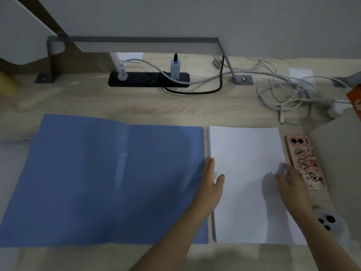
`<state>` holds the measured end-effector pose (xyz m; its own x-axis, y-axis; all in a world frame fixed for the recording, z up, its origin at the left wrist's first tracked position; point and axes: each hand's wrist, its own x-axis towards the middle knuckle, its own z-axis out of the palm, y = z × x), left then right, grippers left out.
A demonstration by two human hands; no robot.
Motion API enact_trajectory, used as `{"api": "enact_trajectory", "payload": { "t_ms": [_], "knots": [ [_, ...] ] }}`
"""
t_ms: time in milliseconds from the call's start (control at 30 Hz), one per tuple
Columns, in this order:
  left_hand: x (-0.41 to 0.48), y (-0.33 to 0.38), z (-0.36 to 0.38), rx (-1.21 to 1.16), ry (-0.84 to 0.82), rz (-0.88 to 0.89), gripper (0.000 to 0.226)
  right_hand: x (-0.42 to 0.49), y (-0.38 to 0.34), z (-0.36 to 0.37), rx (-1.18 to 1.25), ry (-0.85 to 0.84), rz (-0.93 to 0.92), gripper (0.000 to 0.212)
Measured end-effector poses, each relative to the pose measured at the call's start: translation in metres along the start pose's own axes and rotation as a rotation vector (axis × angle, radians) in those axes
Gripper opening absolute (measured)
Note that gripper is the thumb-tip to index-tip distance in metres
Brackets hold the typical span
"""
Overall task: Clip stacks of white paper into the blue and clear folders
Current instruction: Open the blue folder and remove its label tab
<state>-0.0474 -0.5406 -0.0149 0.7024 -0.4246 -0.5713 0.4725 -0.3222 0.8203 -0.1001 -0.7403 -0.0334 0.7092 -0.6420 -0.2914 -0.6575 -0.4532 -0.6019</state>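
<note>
A stack of white paper is seen lying flat on the right half of a pale wooden desk, just beside the right edge of a blue folder, which is spread open and flat with its central crease upright in the view. The stack is flanked by both hands. The left hand is laid along the stack's left edge with its fingers straight and its thumb set on the top sheet. The right hand is placed at the stack's right edge with its fingers bent; whether the sheets are gripped cannot be told, as the fingertips are blurred. Just right of the stack a phone in a pink cartoon case is laid face down, and a second, pale phone is seen nearer the viewer. Farther back, a black power strip and a tangle of white cables are found beneath a grey metal frame.
</note>
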Motion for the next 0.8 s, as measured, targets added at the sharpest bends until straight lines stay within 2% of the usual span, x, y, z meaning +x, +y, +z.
{"api": "enact_trajectory", "payload": {
  "t_ms": [133,300,567,667,733,800],
  "knots": [
    [0.005,-0.007,0.014,0.050,0.092,0.007,0.059,0.000,0.006,-0.003,0.108,-0.031,-0.015,0.045],
    [0.006,-0.010,0.020,-0.004,0.158,-0.004,0.058,0.000,0.010,-0.003,0.183,-0.037,-0.037,0.045],
    [0.007,-0.010,0.018,-0.105,0.199,-0.028,0.055,-0.003,0.011,-0.004,0.125,-0.056,-0.078,0.047],
    [0.007,-0.007,0.012,-0.218,0.216,-0.064,0.051,-0.016,-0.006,-0.006,-0.038,0.002,-0.223,0.049],
    [0.006,0.000,0.009,-0.260,0.250,-0.116,0.038,-0.035,-0.022,0.003,-0.089,-0.078,-0.381,0.045],
    [0.006,0.006,0.006,-0.202,0.278,-0.163,0.026,-0.052,-0.034,0.019,-0.115,-0.186,-0.482,0.041]
  ]
}}
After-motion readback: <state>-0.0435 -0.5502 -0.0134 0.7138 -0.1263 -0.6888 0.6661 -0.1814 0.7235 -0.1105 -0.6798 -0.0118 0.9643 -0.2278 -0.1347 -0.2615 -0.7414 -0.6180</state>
